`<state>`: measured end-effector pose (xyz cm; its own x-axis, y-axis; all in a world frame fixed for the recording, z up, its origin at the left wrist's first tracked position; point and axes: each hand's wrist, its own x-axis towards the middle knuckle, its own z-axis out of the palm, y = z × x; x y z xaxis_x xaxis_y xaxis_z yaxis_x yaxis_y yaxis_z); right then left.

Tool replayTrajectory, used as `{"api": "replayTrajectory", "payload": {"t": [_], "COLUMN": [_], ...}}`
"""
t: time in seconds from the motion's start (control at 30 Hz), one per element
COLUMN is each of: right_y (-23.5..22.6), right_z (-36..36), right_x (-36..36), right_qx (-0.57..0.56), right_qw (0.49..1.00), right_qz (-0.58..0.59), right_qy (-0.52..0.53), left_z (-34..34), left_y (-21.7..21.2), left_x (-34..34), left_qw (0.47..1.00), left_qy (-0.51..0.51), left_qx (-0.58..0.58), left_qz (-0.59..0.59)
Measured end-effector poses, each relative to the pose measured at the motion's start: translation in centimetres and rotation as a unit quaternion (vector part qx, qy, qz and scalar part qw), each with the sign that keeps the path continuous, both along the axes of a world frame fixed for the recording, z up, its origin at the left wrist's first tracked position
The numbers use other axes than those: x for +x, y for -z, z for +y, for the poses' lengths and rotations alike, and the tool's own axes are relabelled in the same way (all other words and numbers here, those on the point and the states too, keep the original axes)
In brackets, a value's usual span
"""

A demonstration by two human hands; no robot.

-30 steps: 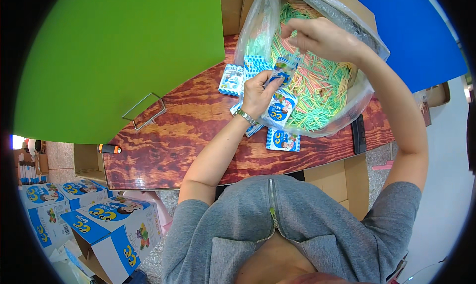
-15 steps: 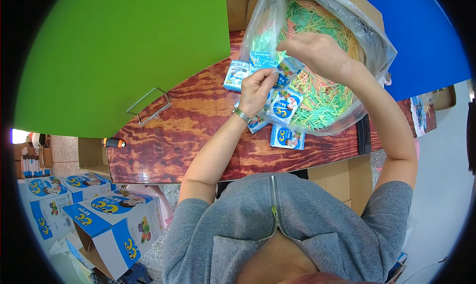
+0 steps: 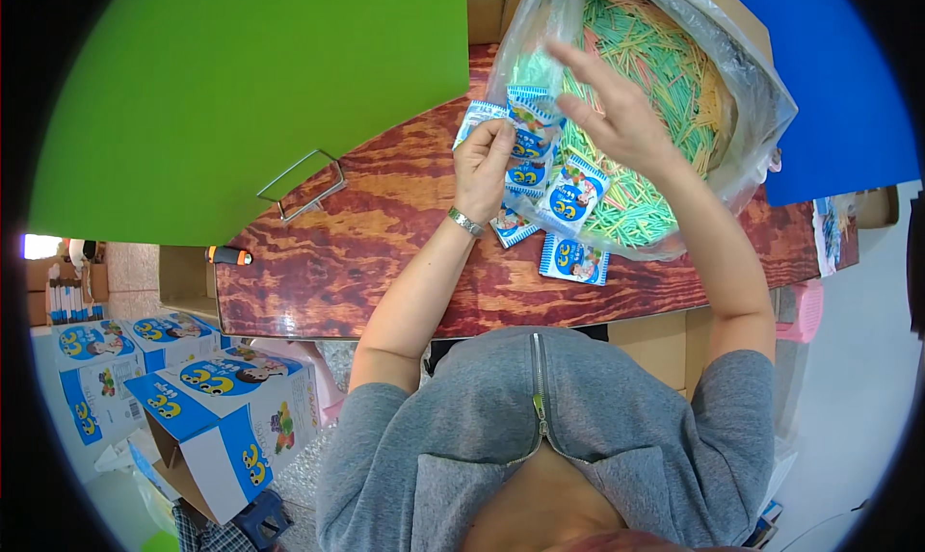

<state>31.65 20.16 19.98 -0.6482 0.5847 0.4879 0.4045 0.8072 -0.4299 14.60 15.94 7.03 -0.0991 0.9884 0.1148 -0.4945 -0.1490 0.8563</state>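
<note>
A small blue packet (image 3: 574, 260) lies alone near the edge of the red wooden worktop (image 3: 337, 253). Further out, the left hand (image 3: 485, 162) pinches the top packet (image 3: 528, 128) of a little pile, fingers closed on its edge. It looks light, thin and bendy, best held by an edge. Beyond, the right hand (image 3: 617, 118) hovers with spread fingers, holding nothing, over the clear bag of coloured sticks (image 3: 665, 80).

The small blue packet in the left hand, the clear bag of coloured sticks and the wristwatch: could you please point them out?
blue packet (image 3: 529, 128), head view, its printed front.
clear bag (image 3: 771, 109), head view, its right wall.
wristwatch (image 3: 465, 223), head view, its metal band.
</note>
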Motion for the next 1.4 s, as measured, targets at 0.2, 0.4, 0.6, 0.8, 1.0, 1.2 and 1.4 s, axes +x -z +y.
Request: {"api": "replayTrajectory", "payload": {"t": [0.2, 0.4, 0.6, 0.8, 1.0, 1.2, 1.4], "right_y": [2.7, 5.9, 10.0, 9.0, 11.8, 9.2, 4.9], "right_z": [-0.2, -0.6, -1.2, -1.0, -1.4, -2.7, -4.0], "right_x": [-0.7, 0.0, 0.6, 5.7, 7.2, 7.8, 6.1], "right_qx": [-0.058, -0.221, -0.006, -0.111, -0.117, 0.059, -0.256], "right_qw": [0.997, 0.969, 0.988, 0.947, 0.934, 0.957, 0.950], "right_qz": [0.027, 0.007, -0.041, -0.213, -0.240, -0.212, 0.050], "right_qy": [0.033, 0.107, 0.151, 0.215, 0.237, 0.188, 0.171], "left_z": [0.1, -1.5, -2.5, -1.8, -1.5, -1.2, -0.8], "left_y": [0.5, 0.9, 2.1, 3.0, 2.3, -0.1, -1.4], "left_x": [-1.0, -1.3, -0.2, -0.4, 0.1, 1.7, 2.9], "left_qw": [0.999, 0.920, 0.800, 0.753, 0.754, 0.768, 0.902], "left_qy": [0.017, -0.207, -0.066, -0.040, -0.024, -0.096, 0.130], "left_qx": [-0.005, 0.055, 0.255, 0.225, 0.222, 0.284, 0.063], "left_qz": [-0.029, 0.329, 0.540, 0.617, 0.617, 0.566, 0.406]}}
